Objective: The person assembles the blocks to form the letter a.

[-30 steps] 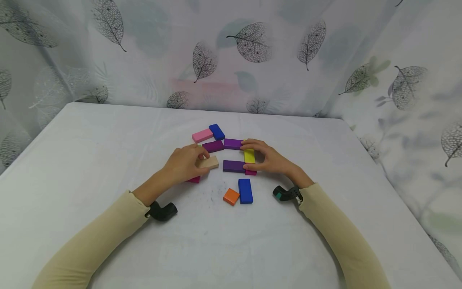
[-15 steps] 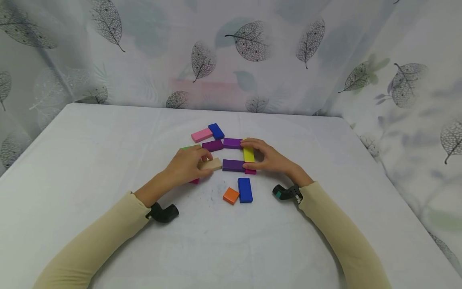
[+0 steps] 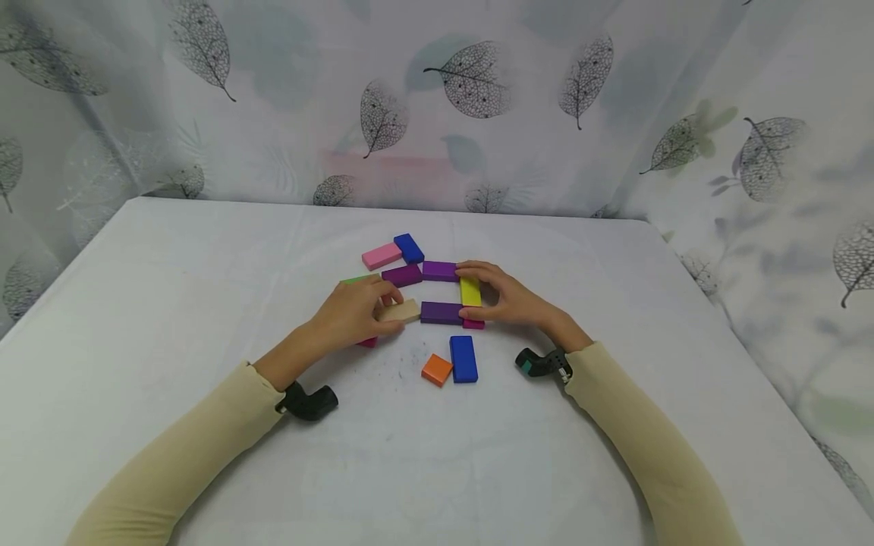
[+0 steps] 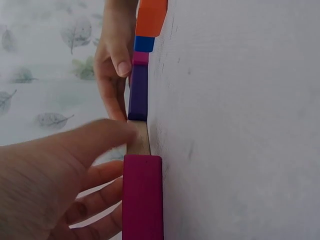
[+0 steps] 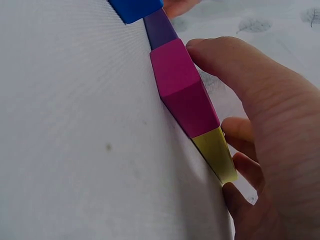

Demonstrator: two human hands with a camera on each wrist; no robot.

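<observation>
Bare-wood block lies end to end with the dark purple block; I pinch it in my left hand, probably to align them. Right hand, loosely spread, rests about the yellow block, presumably steadying it.

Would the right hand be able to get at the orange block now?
Probably yes: nothing covers the orange block, though the right hand would likely reach past the blue block beside it.

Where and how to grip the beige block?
Likely by its long sides, left hand from above left: the beige block lies flat, and its right end sits against or very near the dark purple block, leaving little finger room there.
</observation>
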